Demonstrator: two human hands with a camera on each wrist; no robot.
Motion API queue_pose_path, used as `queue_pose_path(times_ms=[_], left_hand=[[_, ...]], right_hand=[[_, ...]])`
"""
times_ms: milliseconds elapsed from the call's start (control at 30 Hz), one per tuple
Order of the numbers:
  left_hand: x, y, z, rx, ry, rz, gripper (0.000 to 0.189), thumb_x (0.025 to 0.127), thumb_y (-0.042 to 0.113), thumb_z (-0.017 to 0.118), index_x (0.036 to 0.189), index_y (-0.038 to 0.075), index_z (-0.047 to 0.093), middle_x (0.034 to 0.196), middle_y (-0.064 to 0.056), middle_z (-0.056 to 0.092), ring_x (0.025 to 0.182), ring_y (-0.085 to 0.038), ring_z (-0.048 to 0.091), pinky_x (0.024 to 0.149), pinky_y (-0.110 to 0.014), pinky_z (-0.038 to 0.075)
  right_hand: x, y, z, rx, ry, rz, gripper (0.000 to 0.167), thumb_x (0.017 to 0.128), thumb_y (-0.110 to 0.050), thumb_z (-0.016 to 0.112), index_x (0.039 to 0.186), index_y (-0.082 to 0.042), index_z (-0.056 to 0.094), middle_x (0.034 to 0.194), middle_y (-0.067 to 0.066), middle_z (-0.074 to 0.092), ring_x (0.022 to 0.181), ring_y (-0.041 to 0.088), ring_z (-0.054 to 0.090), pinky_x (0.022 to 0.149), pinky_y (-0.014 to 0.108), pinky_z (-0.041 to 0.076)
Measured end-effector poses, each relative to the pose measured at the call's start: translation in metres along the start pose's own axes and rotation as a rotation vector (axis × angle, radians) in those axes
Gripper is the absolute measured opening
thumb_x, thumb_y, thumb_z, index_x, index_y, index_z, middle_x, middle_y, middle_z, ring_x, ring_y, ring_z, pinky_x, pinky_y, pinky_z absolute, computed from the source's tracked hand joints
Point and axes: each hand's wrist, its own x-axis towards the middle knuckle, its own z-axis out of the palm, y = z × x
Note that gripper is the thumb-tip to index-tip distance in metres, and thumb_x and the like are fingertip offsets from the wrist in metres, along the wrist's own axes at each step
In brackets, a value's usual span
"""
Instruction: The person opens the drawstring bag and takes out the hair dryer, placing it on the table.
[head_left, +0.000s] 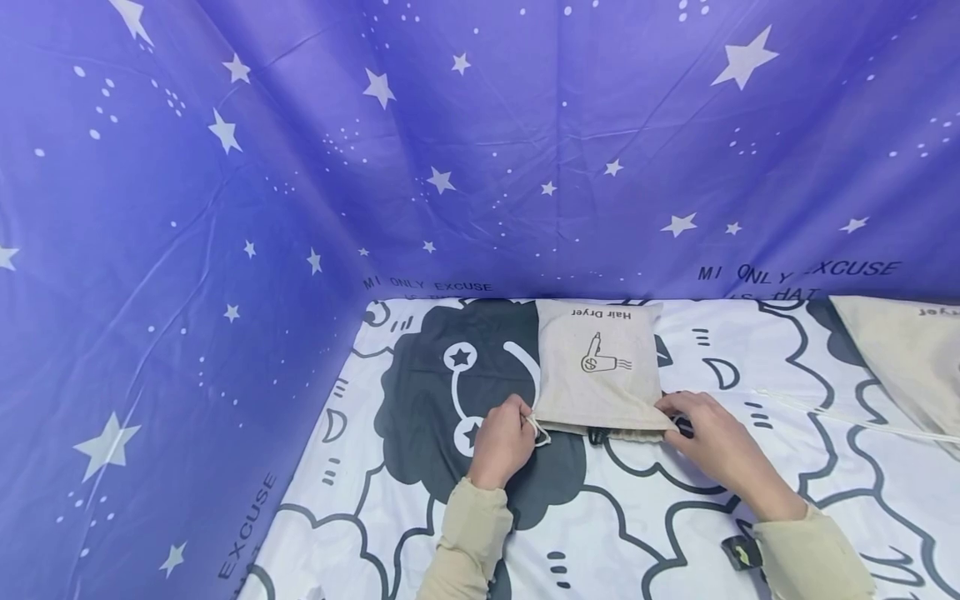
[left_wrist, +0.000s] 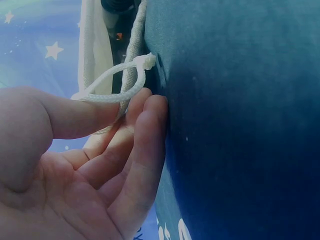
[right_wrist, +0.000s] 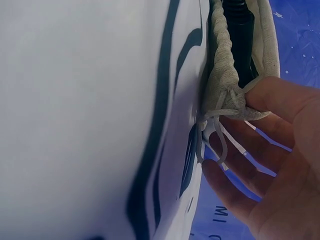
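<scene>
Left hand (head_left: 501,443), right hand (head_left: 711,437), we pinched the cloth bag (head_left: 600,387) at its near corners: soft, probably best held there

The 1st bag (head_left: 600,387) hides part of the black item (right_wrist: 241,45) inside; the head frame's right edge cuts off the 2nd bag (head_left: 903,354) and its print (head_left: 937,312). At lower right, the dark object (head_left: 741,552) beside the right sleeve (head_left: 813,557) is too small to identify.

The bag (head_left: 600,393) is cream, printed black; the curtain (head_left: 502,108) purple, white-starred; the sheet (head_left: 611,567) white, black-patterned.
</scene>
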Motion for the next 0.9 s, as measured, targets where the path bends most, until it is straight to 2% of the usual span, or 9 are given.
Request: queue_pose_path(times_ms=[267,533,633,900], left_hand=[[0.003,-0.004,-0.001,-0.03,-0.022,-0.011,0.007,0.085,0.002,0.062,0.085,0.008,0.064,0.068,0.0,0.061,0.057,-0.013,0.055,0.053,-0.029,0.044],[0.008,-0.008,-0.007,-0.109,-0.068,-0.03,0.008,0.088,0.005,0.064,0.082,0.009,0.064,0.066,0.005,0.064,0.054,-0.003,0.051,0.054,-0.022,0.043],[0.008,-0.008,-0.007,-0.114,-0.085,-0.036,0.008,0.089,0.004,0.063,0.082,0.009,0.065,0.066,0.005,0.063,0.054,-0.003,0.05,0.053,-0.022,0.042],[0.012,-0.008,-0.009,-0.092,-0.079,-0.023,0.01,0.088,0.002,0.062,0.08,0.009,0.064,0.067,0.002,0.062,0.056,-0.009,0.051,0.054,-0.026,0.042]], right_hand=[[-0.001,0.003,-0.001,0.0,0.012,-0.021,0.032,0.08,-0.006,0.072,0.112,-0.001,0.067,0.12,0.024,0.063,0.115,0.045,0.055,0.096,0.062,0.041],[-0.003,0.003,-0.001,0.003,0.019,-0.048,0.031,0.082,-0.007,0.071,0.112,-0.003,0.067,0.121,0.023,0.063,0.118,0.045,0.054,0.098,0.062,0.04],[-0.003,0.004,0.0,0.004,0.017,-0.053,0.03,0.082,-0.006,0.071,0.111,-0.003,0.067,0.12,0.022,0.064,0.117,0.045,0.054,0.097,0.062,0.041],[-0.001,0.002,0.001,-0.023,0.019,-0.055,0.03,0.082,-0.005,0.07,0.112,-0.003,0.067,0.116,0.018,0.066,0.11,0.04,0.059,0.092,0.06,0.045]])
